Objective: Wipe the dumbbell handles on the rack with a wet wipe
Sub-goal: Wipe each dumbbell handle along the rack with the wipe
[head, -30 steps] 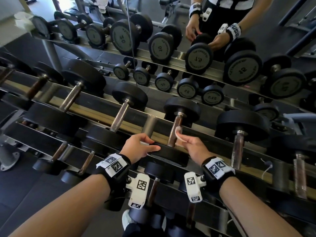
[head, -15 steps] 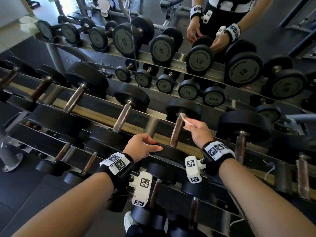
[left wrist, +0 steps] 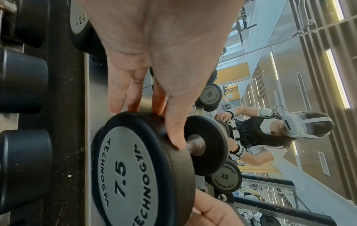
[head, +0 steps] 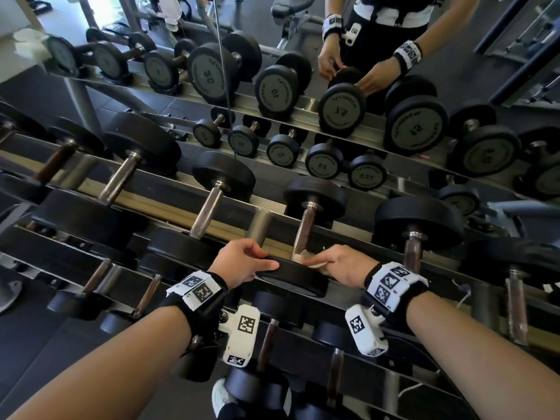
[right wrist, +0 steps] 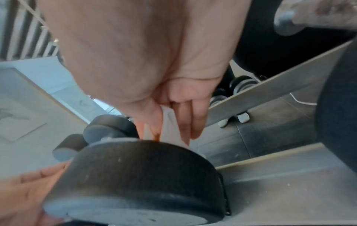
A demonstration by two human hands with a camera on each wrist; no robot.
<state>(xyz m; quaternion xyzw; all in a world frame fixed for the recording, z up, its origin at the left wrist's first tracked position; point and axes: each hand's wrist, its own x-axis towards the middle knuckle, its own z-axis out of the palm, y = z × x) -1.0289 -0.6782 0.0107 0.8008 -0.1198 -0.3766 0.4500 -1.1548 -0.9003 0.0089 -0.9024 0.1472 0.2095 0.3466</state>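
Wiping this brown, worn metal dumbbell handle (head: 305, 227) well means, as we judge it, wrapping the small crumpled white wet wipe (head: 306, 258) around the bar and not just dabbing one face of it, then drawing it along the full run between the two black round rubber heads, turning the wrist so the underside gets covered too. We have the wipe at the near end of the handle, right where it meets the near black rubber dumbbell head marked 7.5 (left wrist: 133, 172), on the upper tier of the steel dumbbell rack (head: 342, 291). Our right hand (head: 344, 265) pinches the wipe between thumb and fingers, knuckles up, wrist low and just beside the near head; the right wrist view shows the white sheet caught between the fingertips (right wrist: 185, 130) as they point down behind that head. Whether the wipe fully encircles the bar we cannot tell, since the head hides it. Our left hand (head: 242, 262) steadies the same head, thumb laid along its near edge and fingers curled over the rim toward the handle, so it grips the weight and should keep it from rolling. Both forearms reach forward and slightly inward, wrists near each other over the rail. Neighbouring dumbbells sit on either side, their handles untouched for now.
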